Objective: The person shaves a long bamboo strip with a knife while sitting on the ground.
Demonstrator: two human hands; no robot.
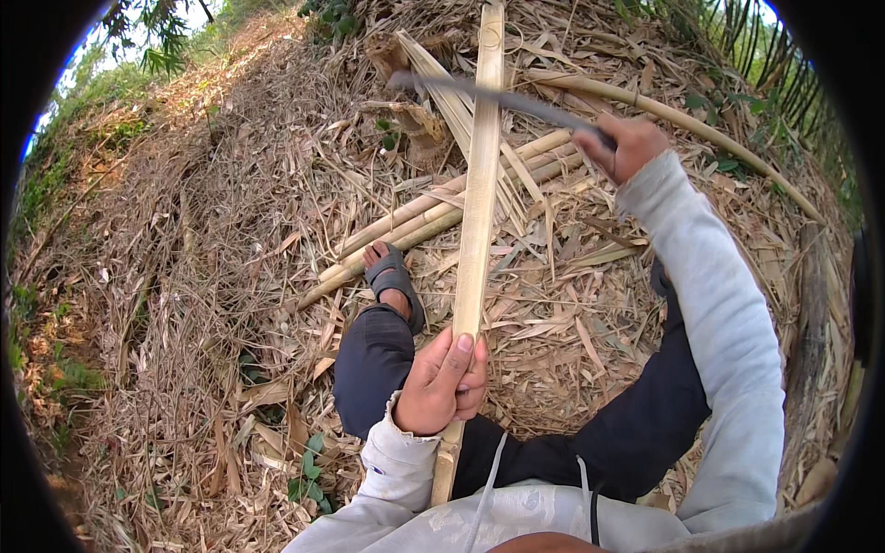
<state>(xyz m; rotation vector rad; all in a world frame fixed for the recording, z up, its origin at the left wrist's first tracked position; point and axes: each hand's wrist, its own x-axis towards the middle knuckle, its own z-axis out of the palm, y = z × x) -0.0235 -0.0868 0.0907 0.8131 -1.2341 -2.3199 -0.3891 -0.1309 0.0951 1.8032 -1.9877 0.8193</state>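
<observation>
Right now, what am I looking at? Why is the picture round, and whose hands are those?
There's no robot here, just a person with two bare hands. The one picture comes from a camera on their head, looking down; its very wide lens makes it round and bends straight edges.

The left hand grips a long, flat, pale strip of what looks like bamboo. The right hand holds a long, dark-bladed tool. The blade is blurry and crosses in front of the strip, but I can't tell whether they touch.

On the ground lie dry brown leaves and shavings and some round, yellowish poles.
</observation>
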